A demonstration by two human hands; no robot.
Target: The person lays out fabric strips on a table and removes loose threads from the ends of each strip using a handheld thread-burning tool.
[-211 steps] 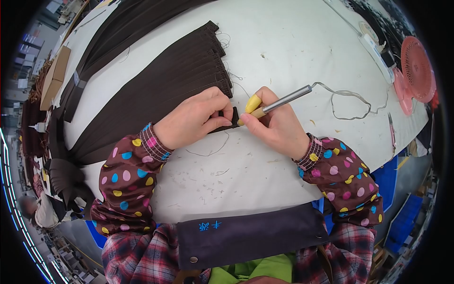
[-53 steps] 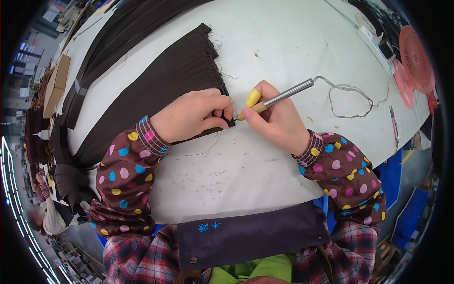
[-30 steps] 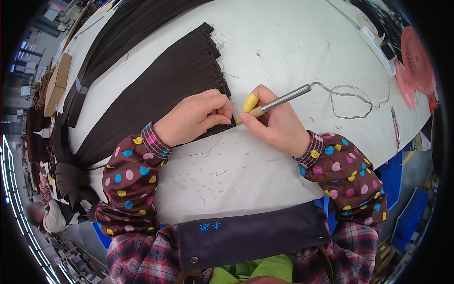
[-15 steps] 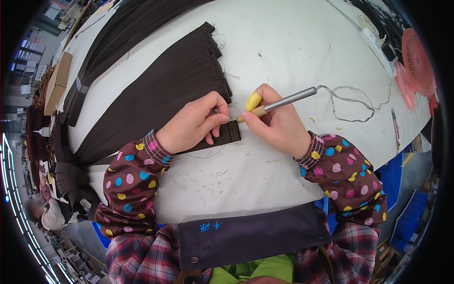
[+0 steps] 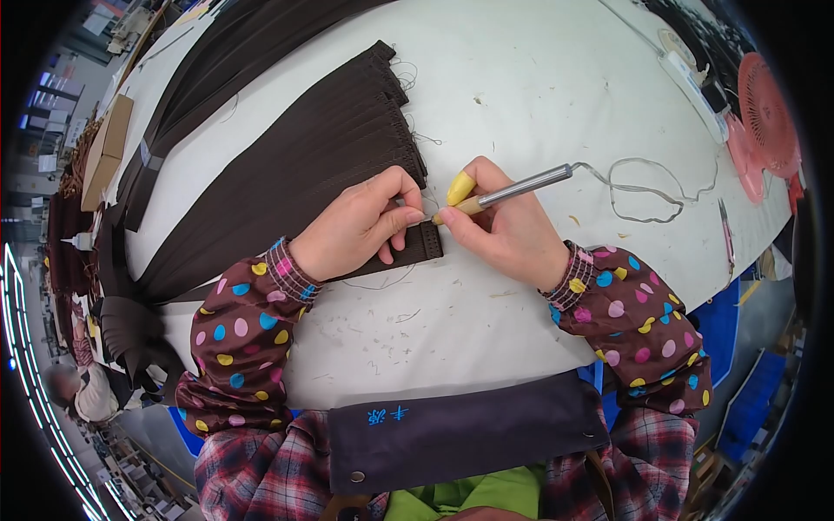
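Note:
Dark brown strips [image 5: 287, 156] lie fanned out on the white table [image 5: 521, 95], their stitched ends and loose threads towards the middle. My left hand [image 5: 360, 224] is closed in a pinch over the nearest strip, with a thin thread apparently at its fingertips. Just right of the fingers shows that strip's stitched end [image 5: 431, 240]. My right hand [image 5: 508, 227], a yellow cover on one finger, grips a corded pen-like tool [image 5: 526, 185] with a metal shaft. The tool's tip is close to the thread, above the strip end; whether they touch cannot be made out.
More brown strips [image 5: 234, 52] lie at the upper left, near a cardboard box [image 5: 108, 154]. At the right are a pink fan [image 5: 766, 113], a white power strip [image 5: 695, 94] and tweezers [image 5: 726, 233]. A person [image 5: 94, 395] is at the far left. Thread scraps dot the table.
My left fingers have let the strip's end come into view and now pinch higher, at the thread. The tool has shifted slightly left since the last frame, and its cord has moved.

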